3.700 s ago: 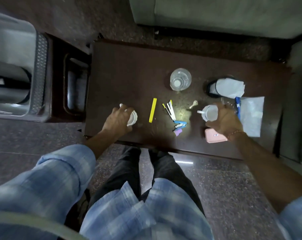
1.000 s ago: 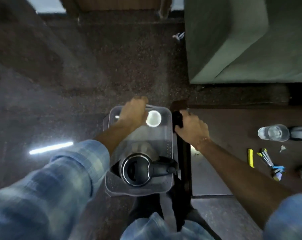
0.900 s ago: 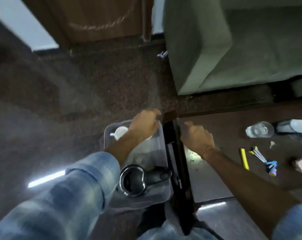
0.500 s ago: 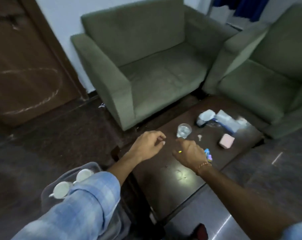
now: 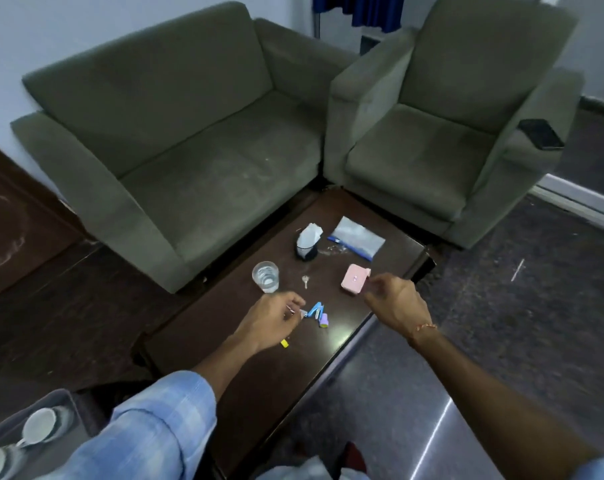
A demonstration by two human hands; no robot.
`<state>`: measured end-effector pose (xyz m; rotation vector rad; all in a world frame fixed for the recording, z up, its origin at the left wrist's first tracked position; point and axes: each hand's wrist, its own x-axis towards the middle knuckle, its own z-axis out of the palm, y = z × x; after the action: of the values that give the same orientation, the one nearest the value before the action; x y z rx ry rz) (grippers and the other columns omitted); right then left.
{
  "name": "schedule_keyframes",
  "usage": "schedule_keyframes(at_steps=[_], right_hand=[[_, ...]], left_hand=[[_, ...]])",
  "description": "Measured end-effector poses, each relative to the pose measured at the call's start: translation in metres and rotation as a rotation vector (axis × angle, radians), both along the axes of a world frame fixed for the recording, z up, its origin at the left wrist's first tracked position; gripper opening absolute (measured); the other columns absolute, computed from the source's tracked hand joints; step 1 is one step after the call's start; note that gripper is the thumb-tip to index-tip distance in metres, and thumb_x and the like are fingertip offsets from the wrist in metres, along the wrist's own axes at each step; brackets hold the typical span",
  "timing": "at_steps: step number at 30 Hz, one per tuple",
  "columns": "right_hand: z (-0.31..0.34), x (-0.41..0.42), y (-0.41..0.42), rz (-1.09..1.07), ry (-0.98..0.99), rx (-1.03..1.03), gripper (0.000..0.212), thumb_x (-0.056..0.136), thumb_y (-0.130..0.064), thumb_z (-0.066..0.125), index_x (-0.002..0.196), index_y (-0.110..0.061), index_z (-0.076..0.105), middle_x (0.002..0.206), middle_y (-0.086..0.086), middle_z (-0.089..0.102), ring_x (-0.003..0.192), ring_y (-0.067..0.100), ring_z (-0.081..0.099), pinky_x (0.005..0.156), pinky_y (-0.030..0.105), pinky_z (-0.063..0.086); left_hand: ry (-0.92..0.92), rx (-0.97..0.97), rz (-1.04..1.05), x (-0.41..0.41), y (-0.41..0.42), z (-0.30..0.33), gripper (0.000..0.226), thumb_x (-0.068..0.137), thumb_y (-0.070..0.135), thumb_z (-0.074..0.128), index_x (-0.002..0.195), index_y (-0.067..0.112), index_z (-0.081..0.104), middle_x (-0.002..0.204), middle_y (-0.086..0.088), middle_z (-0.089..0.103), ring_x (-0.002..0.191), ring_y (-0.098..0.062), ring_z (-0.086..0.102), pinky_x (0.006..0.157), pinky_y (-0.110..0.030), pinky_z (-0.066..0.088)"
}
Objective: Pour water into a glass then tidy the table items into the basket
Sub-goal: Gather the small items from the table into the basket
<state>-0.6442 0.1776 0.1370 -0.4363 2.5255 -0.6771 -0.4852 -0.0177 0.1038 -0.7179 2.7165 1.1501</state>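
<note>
Sitting on a dark tabletop [image 5: 266, 368] before two green armchairs: glass [image 5: 265, 276] of water. Now pinching small items, left hand [image 5: 271, 320]; reaching loosely curled, empty, right hand [image 5: 394, 303]; basket [image 5: 56, 441] shifted lower left.

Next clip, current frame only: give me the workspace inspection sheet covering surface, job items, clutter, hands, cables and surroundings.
Surface: dark wooden coffee table, glossy, partly cleared.
Job's things: glass upright holding water; basket on the floor at lower left with two white cups inside.
Clutter: small key, pink case, blue and purple small items, yellow stick mostly hidden under the hand, dark holder with white paper, clear plastic pouch.
Hands: left hand over the small items, fingers curled on something thin; right hand hovers beside the pink case, holding nothing visible.
Cables: nothing seen.
Surroundings: green sofa, green armchair with a dark phone on its arm.
</note>
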Motion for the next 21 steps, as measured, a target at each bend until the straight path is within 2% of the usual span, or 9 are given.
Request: schedule_keyframes(at_steps=[2, 6, 9, 12, 15, 19, 21], right_hand=[[-0.009, -0.015, -0.001, -0.033, -0.038, -0.006, 0.046, 0.077, -0.04, 0.062, 0.121, -0.026, 0.062, 0.119, 0.007, 0.067, 0.11, 0.031, 0.064, 0.094, 0.04, 0.052], [-0.032, -0.039, -0.007, -0.099, -0.114, -0.012, 0.042, 0.073, -0.038, 0.063, 0.114, -0.027, 0.066, 0.113, 0.006, 0.069, 0.105, 0.029, 0.065, 0.093, 0.038, 0.052], [-0.054, -0.066, -0.013, -0.124, -0.163, 0.013, 0.044, 0.072, -0.034, 0.065, 0.114, -0.023, 0.066, 0.109, 0.005, 0.07, 0.102, 0.024, 0.066, 0.094, 0.036, 0.053], [-0.078, -0.096, -0.022, -0.141, -0.184, 0.044, 0.044, 0.075, -0.029, 0.069, 0.117, -0.016, 0.066, 0.108, 0.007, 0.07, 0.096, 0.02, 0.066, 0.089, 0.025, 0.05], [-0.104, -0.12, -0.031, -0.121, -0.192, 0.088, 0.042, 0.077, -0.027, 0.07, 0.115, -0.013, 0.067, 0.107, 0.008, 0.071, 0.084, 0.011, 0.058, 0.078, 0.014, 0.04], [-0.148, -0.15, -0.043, -0.022, -0.238, 0.144, 0.044, 0.076, -0.025, 0.071, 0.116, -0.008, 0.067, 0.111, 0.01, 0.07, 0.094, 0.018, 0.064, 0.079, 0.015, 0.039], [-0.174, -0.165, -0.053, 0.075, -0.238, 0.166, 0.044, 0.078, -0.025, 0.07, 0.119, -0.007, 0.065, 0.114, 0.012, 0.069, 0.105, 0.024, 0.064, 0.083, 0.018, 0.041]], left_hand=[[-0.019, 0.0, 0.004, -0.016, 0.001, -0.009, 0.022, 0.084, 0.028, 0.064, 0.105, 0.029, 0.068, 0.085, 0.02, 0.066, 0.082, -0.001, 0.067, 0.076, -0.025, 0.054], [-0.104, 0.046, 0.018, -0.045, -0.005, -0.038, 0.025, 0.085, 0.021, 0.066, 0.109, 0.026, 0.067, 0.1, 0.008, 0.071, 0.09, -0.01, 0.069, 0.084, -0.032, 0.056], [-0.179, 0.078, 0.054, -0.063, -0.011, -0.062, 0.025, 0.082, 0.023, 0.067, 0.106, 0.027, 0.068, 0.102, 0.003, 0.073, 0.094, -0.017, 0.07, 0.085, -0.035, 0.056], [-0.227, 0.13, 0.083, -0.08, -0.011, -0.08, 0.03, 0.079, 0.032, 0.067, 0.107, 0.021, 0.069, 0.105, -0.003, 0.073, 0.099, -0.023, 0.068, 0.088, -0.037, 0.055], [-0.291, 0.12, 0.099, -0.092, -0.007, -0.099, 0.028, 0.083, 0.028, 0.065, 0.109, 0.016, 0.068, 0.11, -0.008, 0.072, 0.106, -0.028, 0.065, 0.09, -0.039, 0.053], [-0.359, 0.13, 0.155, -0.11, -0.002, -0.135, 0.031, 0.087, 0.03, 0.058, 0.113, 0.016, 0.064, 0.109, -0.011, 0.07, 0.107, -0.033, 0.063, 0.089, -0.045, 0.051], [-0.388, 0.088, 0.175, -0.118, -0.002, -0.16, 0.03, 0.089, 0.023, 0.056, 0.116, 0.014, 0.062, 0.112, -0.012, 0.069, 0.109, -0.034, 0.062, 0.09, -0.045, 0.05]])
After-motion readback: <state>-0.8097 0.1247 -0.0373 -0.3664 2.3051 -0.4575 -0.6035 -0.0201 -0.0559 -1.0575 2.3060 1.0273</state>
